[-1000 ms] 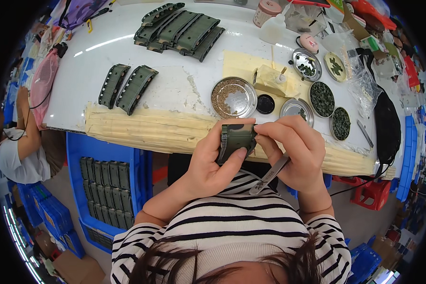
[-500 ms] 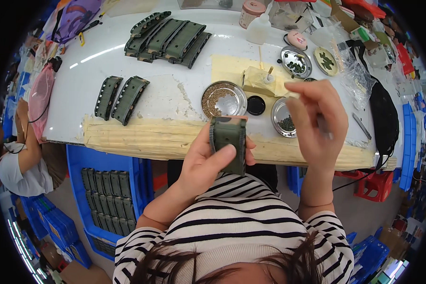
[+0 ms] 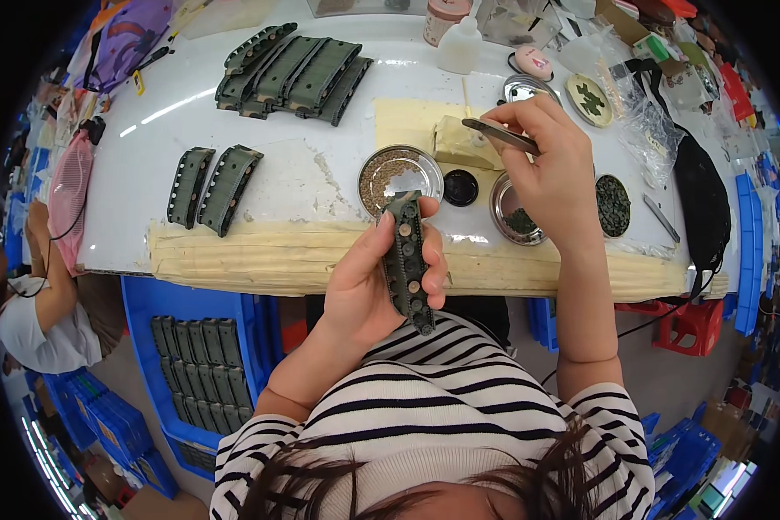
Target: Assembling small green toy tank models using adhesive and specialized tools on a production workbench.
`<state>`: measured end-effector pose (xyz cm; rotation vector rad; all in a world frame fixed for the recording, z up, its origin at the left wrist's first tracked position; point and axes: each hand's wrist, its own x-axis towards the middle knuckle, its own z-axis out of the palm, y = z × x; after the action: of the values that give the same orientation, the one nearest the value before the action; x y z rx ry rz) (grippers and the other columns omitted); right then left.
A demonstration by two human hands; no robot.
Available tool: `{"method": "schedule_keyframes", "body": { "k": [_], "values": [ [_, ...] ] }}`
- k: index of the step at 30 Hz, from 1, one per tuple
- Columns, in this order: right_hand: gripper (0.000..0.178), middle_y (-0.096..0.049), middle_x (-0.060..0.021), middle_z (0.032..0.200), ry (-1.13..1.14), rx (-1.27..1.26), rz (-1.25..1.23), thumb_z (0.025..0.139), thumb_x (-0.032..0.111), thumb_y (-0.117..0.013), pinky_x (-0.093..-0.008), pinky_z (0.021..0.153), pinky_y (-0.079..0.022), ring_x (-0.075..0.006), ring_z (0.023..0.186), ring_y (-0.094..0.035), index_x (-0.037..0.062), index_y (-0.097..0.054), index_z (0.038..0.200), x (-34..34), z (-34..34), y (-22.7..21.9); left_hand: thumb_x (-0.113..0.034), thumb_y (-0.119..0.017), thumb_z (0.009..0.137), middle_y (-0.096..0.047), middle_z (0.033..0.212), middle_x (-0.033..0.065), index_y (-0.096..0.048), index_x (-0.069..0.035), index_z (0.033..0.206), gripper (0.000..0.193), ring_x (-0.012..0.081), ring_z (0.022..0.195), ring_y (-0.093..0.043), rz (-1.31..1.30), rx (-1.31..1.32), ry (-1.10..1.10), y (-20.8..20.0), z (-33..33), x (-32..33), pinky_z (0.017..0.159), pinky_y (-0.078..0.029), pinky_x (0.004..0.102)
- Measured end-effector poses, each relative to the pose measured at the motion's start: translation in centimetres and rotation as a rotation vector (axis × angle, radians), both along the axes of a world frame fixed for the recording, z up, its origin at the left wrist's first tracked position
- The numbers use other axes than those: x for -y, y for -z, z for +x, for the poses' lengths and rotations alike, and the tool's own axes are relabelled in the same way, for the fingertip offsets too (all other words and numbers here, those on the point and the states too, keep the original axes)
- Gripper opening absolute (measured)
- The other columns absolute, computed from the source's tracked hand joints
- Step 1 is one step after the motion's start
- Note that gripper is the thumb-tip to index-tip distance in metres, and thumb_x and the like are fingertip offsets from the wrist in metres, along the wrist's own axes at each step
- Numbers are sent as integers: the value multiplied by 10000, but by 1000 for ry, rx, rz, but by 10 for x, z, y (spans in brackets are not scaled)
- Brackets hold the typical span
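My left hand (image 3: pixel 355 282) is closed around a dark green toy tank hull (image 3: pixel 402 269), its row of small wheels facing up and two of them showing pale brown centres. In my right hand (image 3: pixel 550 165) a pair of metal tweezers (image 3: pixel 498 135) is pinched, its tips pointing left above a yellow taped block (image 3: pixel 451 143). Under this hand, partly hidden, stands a round metal tin (image 3: pixel 497 221) with small dark green parts. Beyond the hull is another metal tin (image 3: pixel 416 180) holding small brown parts, with a black round lid (image 3: pixel 461 187) beside it.
Two green hulls (image 3: pixel 230 189) lie at the left, and several more (image 3: pixel 308 74) are stacked farther back. A blue crate (image 3: pixel 143 299) below the table holds rows of them. Another dish of green parts (image 3: pixel 614 206) and loose tweezers (image 3: pixel 663 223) lie right. A person (image 3: pixel 48 312) sits at far left.
The hull has been turned in my left hand, from its flat face to its wheeled side. My right hand has moved slightly left and up, and the tweezers now show clearly.
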<state>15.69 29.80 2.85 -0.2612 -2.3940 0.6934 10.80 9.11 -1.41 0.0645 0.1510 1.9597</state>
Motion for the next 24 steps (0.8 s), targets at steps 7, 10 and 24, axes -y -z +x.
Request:
{"method": "schedule_keyframes", "body": {
  "k": [7, 10, 24],
  "values": [
    [82, -588, -13, 820, -118, -301, -500, 872, 24, -630, -168, 583, -405, -45, 648, -524, -7, -634, 947, 44, 23, -26, -325, -298, 1031, -542, 922, 109, -352, 4, 1349, 461, 200, 740, -567, 124, 113, 107, 4, 0, 1, 633, -545, 335],
    [138, -624, -54, 891, -249, -268, -772, 927, 81, -587, -187, 671, -501, -85, 758, -629, -39, -585, 994, 55, 23, -19, -327, -292, 1031, -531, 920, 109, -346, 2, 1354, 465, 197, 743, -564, 148, 138, 136, 3, 3, 1, 628, -543, 335],
    [155, -627, -85, 893, -353, -219, -905, 942, 94, -560, -247, 696, -571, -112, 759, -643, -52, -558, 992, 58, 22, -10, -328, -287, 1031, -525, 908, 108, -364, 4, 1312, 441, 197, 737, -558, 153, 162, 136, 3, 8, 0, 619, -542, 334]
  ]
}}
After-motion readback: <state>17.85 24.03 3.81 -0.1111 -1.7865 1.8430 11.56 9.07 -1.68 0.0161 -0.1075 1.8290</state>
